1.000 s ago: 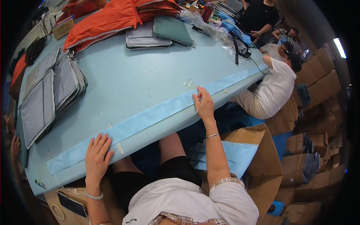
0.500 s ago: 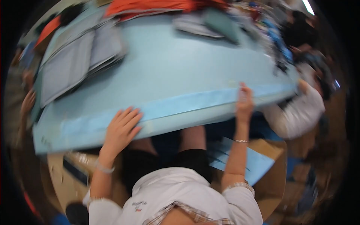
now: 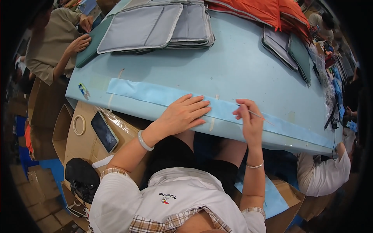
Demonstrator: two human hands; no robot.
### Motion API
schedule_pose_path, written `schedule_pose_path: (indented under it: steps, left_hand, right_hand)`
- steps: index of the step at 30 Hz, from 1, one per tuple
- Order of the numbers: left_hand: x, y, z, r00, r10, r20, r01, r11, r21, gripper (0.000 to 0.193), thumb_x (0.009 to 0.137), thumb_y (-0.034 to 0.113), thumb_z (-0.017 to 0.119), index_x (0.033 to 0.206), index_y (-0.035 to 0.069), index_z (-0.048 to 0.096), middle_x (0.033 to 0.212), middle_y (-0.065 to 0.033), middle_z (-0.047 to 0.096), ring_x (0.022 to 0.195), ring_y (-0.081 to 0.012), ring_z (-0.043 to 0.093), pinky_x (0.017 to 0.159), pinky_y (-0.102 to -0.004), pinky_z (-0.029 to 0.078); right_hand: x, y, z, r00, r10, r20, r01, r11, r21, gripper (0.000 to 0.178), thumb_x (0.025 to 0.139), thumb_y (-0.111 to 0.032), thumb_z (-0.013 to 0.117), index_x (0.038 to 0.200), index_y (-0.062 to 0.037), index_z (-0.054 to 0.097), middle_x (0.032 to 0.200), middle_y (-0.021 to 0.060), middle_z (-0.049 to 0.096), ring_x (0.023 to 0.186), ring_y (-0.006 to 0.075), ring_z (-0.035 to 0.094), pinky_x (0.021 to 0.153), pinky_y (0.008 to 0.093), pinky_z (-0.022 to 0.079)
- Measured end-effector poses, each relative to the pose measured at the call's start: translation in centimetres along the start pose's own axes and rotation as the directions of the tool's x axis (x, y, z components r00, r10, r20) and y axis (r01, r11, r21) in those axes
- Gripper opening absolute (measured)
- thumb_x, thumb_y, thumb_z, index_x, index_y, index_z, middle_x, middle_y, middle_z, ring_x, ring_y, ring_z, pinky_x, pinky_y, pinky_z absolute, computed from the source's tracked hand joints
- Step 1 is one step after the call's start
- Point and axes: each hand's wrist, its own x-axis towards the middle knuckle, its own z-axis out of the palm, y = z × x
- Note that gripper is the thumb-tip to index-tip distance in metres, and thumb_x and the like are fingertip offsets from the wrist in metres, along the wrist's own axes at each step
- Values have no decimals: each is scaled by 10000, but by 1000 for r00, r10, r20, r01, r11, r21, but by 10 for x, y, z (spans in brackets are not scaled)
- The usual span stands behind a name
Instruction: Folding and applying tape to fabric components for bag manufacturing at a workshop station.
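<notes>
A long light-blue fabric strip (image 3: 147,92) lies along the near edge of the pale blue table (image 3: 248,64), with pieces of tape around it. My left hand (image 3: 186,112) rests flat on the strip near its middle, fingers stretched out. Farther right, my right hand (image 3: 250,116) is closed on a slim pointed metal tool (image 3: 256,115), just over the strip. The tool's tip points right and toward me; its exact kind is unclear. Small thread snips (image 3: 83,90) lie at the table's left end, away from both hands.
Stacked grey padded sleeves (image 3: 142,29) and orange fabric (image 3: 248,13) occupy the far side. Another grey sleeve and a green one (image 3: 299,56) lie at right. Co-workers' hands (image 3: 79,42) are on a green piece at left. A phone (image 3: 104,132) and tape roll (image 3: 79,125) sit on a box.
The view has swung left and sharpened, so the snips, phone and tape roll show clearly. My left hand still lies on the strip; the metal tool is now visible in my right hand.
</notes>
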Motion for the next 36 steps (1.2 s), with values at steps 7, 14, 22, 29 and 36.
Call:
schedule_pose_path:
  steps: [7,14,22,29,36]
  left_hand:
    - [9,-1,-1,999,34,-26,-35,999,-5,380,835,294,620,1166,112,584,1218,-36,578,1143,-218,524,964,-379,416]
    - [19,0,0,999,47,-21,-47,999,9,393,792,296,636,1116,79,596,1096,-33,590,1033,-195,542,881,-337,446]
    - [27,1,4,996,93,13,-94,995,28,383,795,297,635,1075,40,583,1136,-27,558,1040,-168,524,831,-296,447]
    - [34,0,4,989,121,81,-129,985,116,322,819,320,626,997,60,560,1148,1,549,971,-139,514,748,-278,432]
    - [35,-1,5,983,122,139,-141,981,134,292,828,339,622,930,77,545,1147,8,550,936,-128,503,709,-279,405]
  right_hand:
    - [3,13,23,994,-109,14,110,977,-182,90,922,-71,552,920,19,538,770,75,598,705,133,651,620,237,504]
    - [8,14,22,993,-113,19,114,968,-224,84,912,-59,563,895,14,525,747,73,600,684,135,651,598,230,500]
    - [12,10,19,995,-90,44,98,970,-221,99,905,-65,576,910,34,564,797,79,618,702,123,640,626,226,507]
    - [20,4,28,999,-48,7,48,981,-185,99,861,-50,616,835,34,570,753,93,627,644,138,621,623,247,510]
    - [24,11,30,995,-99,32,104,948,-300,108,842,-47,632,820,32,563,706,99,617,599,138,597,580,255,493]
